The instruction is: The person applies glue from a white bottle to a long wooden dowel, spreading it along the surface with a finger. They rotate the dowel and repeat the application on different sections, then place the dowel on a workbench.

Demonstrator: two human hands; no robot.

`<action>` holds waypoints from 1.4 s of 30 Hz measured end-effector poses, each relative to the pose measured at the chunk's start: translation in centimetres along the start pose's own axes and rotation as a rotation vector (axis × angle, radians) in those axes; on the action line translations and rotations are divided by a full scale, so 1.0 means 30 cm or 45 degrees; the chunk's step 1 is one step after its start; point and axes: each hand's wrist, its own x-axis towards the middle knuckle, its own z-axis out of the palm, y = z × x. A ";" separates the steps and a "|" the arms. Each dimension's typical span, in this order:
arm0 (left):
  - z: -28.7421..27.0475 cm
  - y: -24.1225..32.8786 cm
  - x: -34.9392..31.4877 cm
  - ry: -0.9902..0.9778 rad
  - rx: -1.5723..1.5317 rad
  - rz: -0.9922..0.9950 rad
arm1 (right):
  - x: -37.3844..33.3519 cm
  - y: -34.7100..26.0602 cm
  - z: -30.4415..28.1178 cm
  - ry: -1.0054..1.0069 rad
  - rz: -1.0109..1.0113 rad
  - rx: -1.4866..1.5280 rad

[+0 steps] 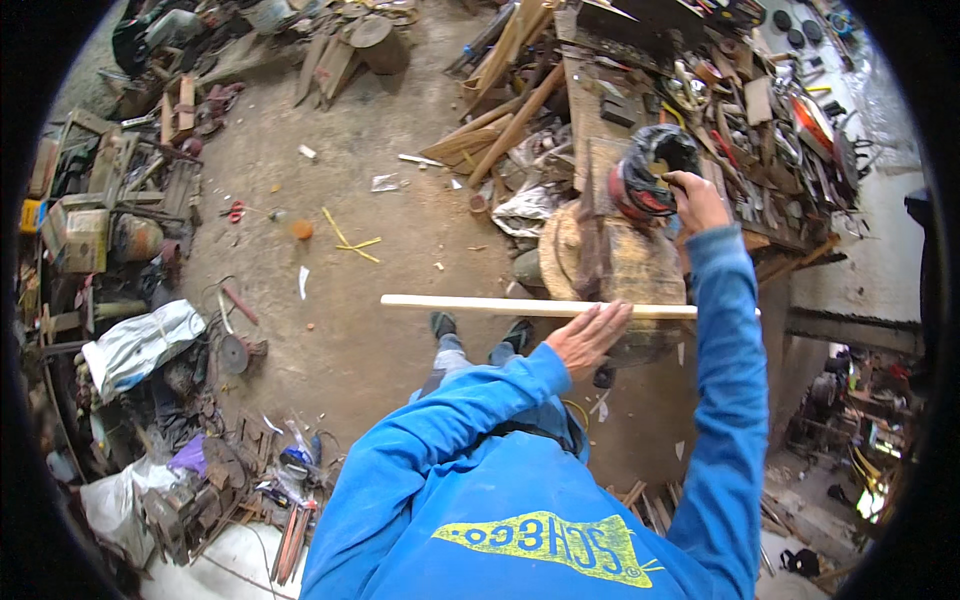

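Note:
My left hand [592, 338] lies over a long pale wooden stick [470, 303], its fingers close together along the wood, the thumb side hard to see. The stick runs level from left to right, and my right sleeve covers part of its right end. Farther off, my right hand [702, 205] is closed at the rim of a red tin [628, 195] lined with dark plastic. What its fingers pinch there is too small to make out. The tin stands on a worn, dusty wooden work surface [640, 265], beside a round wooden disc [562, 250].
A bench heaped with tools and scraps [735, 110] is at the far right. Wooden offcuts [505, 130] lean beside it. Crowded shelves [110, 210] and a white sack [145, 345] line the left. Yellow strips [350, 242] and red-handled scissors [233, 211] lie on the floor.

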 end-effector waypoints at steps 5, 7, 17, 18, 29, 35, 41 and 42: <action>0.039 -0.254 -0.447 0.171 -0.002 -0.560 | 0.241 0.090 0.056 -0.486 0.251 -0.440; -0.013 -0.389 -0.691 0.231 -0.206 -0.960 | 0.276 0.095 0.064 -0.597 0.276 -0.521; 0.097 -0.190 -1.393 -1.063 -0.383 -1.427 | 0.245 0.031 0.043 -0.491 0.099 -0.518; 0.157 -0.140 -1.393 -0.961 -0.492 -1.420 | 0.207 0.034 0.000 -0.448 0.150 -0.266; 0.484 0.082 -1.478 -0.921 -1.007 -1.675 | -0.570 0.017 -0.034 0.197 -0.172 0.446; 0.467 -0.095 -1.354 -0.619 -0.847 -1.789 | -0.726 0.260 0.032 0.383 0.063 0.460; 0.419 -0.158 -1.209 -0.264 -0.982 -1.766 | -0.815 0.668 -0.013 0.359 0.279 0.654; 0.410 -0.139 -1.189 -0.237 -0.978 -1.742 | -0.828 0.738 -0.011 0.336 0.347 0.801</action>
